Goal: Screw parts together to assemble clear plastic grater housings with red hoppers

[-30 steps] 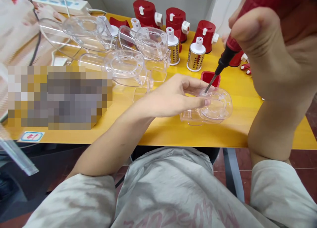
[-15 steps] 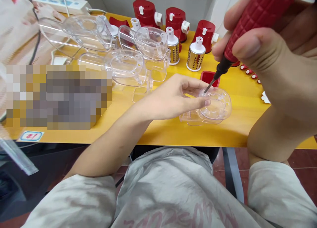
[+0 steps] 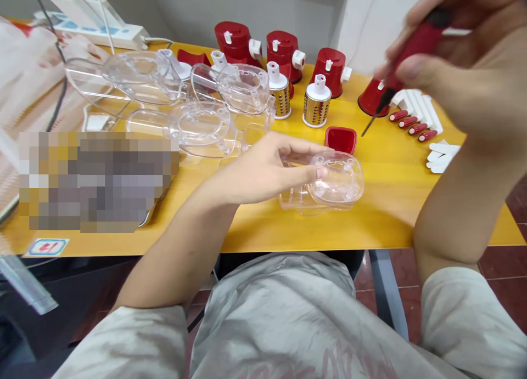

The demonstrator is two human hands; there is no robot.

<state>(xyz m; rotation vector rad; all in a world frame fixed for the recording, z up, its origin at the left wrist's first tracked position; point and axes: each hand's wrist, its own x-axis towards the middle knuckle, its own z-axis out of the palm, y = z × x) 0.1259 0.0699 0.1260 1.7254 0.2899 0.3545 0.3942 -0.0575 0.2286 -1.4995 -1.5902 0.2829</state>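
My left hand (image 3: pixel 267 170) grips a clear plastic housing (image 3: pixel 333 187) that rests on the yellow table (image 3: pixel 391 214), thumb and fingers on its left rim. High at the right, my right hand (image 3: pixel 457 66) is closed round a red-handled screwdriver (image 3: pixel 405 50). Its dark tip hangs in the air to the right of the housing, clear of it. A small red cup (image 3: pixel 340 139) stands just behind the housing.
Several clear housings (image 3: pixel 201 121) lie at the back left. Red motor bodies (image 3: pixel 284 47) and gold grater drums (image 3: pixel 315 102) stand along the back. Small red and white parts (image 3: pixel 415 118) lie at the right. A power strip (image 3: pixel 94 28) sits far left.
The screwdriver tip has lifted off the housing and swung up to the right. The camera view has shifted, so more of the table's right side shows.
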